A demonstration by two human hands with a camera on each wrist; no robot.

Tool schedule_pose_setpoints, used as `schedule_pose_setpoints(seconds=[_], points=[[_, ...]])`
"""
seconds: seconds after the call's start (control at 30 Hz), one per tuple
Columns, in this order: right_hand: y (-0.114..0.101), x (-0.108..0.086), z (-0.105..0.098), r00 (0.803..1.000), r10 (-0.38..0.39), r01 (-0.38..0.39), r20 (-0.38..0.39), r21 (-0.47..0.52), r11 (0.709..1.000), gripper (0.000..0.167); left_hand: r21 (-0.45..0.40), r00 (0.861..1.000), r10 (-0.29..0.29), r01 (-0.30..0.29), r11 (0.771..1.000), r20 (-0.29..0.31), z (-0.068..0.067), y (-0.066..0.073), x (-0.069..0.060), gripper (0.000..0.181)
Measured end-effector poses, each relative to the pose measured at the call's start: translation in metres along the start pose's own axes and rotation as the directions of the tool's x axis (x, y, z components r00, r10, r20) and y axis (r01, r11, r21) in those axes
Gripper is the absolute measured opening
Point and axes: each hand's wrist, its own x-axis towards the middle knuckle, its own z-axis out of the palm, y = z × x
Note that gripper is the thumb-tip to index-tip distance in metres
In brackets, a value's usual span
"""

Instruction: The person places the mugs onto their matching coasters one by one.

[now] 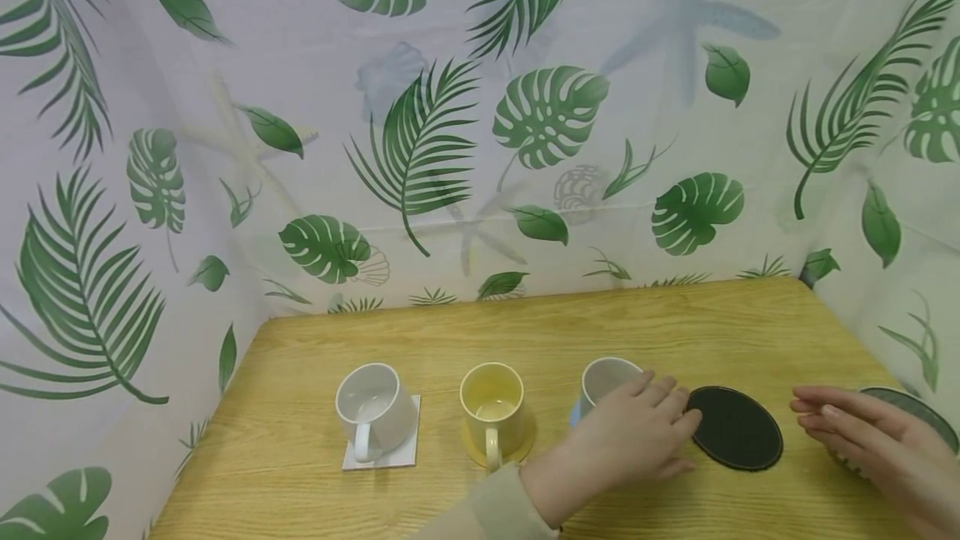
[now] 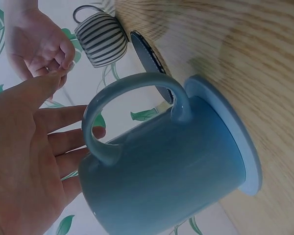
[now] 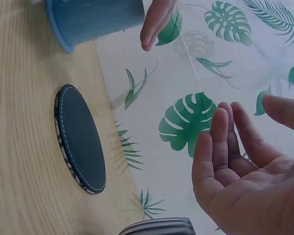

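Observation:
My left hand [image 1: 626, 436] is over a blue mug [image 2: 171, 171], its fingers extended and holding nothing. The mug stands upright on a round blue coaster [image 2: 235, 132], and its handle is beside my fingers in the left wrist view. My right hand [image 1: 885, 440] hovers at the right, palm turned inward with fingers slightly bent and nothing in them. Beneath and behind it is a mug with black and white stripes [image 2: 102, 40], mostly hidden by that hand in the head view. Between the two hands a round black coaster [image 1: 735, 429] with stitched edging lies on the table.
To the left, a yellow mug [image 1: 491, 419] stands on a round yellow coaster [image 1: 525, 440]. Further left a white mug [image 1: 375, 411] is on a square white coaster [image 1: 405, 450]. A leaf-print cloth [image 1: 480, 123] hangs behind and beside the wooden table [image 1: 300, 407].

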Motion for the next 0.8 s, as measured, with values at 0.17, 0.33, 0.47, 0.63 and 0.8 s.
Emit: schedule_pose_setpoints(seconds=[0.17, 0.33, 0.47, 0.63, 0.8], points=[[0.005, -0.002, -0.008, 1.000, -0.024, 0.024, -0.009, 0.031, 0.999, 0.054, 0.001, 1.000, 0.001, -0.001, 1.000, 0.014, 0.001, 0.003, 0.004, 0.061], [0.010, -0.005, -0.016, 0.995, -0.104, 0.104, -0.013, 0.057, 0.993, 0.057, 0.008, 1.000, 0.006, -0.006, 1.000, 0.017, 0.002, 0.006, 0.007, 0.060], [0.015, -0.008, -0.020, 0.992, -0.106, 0.110, -0.075, 0.056, 0.992, 0.055, -0.005, 1.000, 0.013, -0.013, 1.000, 0.007, 0.003, 0.007, 0.008, 0.060], [0.022, -0.009, -0.031, 0.985, -0.150, 0.156, -0.084, 0.074, 0.985, 0.054, -0.007, 1.000, 0.016, -0.016, 1.000, -0.002, 0.004, 0.008, 0.012, 0.061], [0.026, -0.012, -0.046, 0.991, -0.091, 0.092, -0.101, 0.002, 0.996, 0.050, -0.020, 1.000, 0.015, -0.015, 1.000, 0.018, 0.005, 0.009, 0.016, 0.061]])
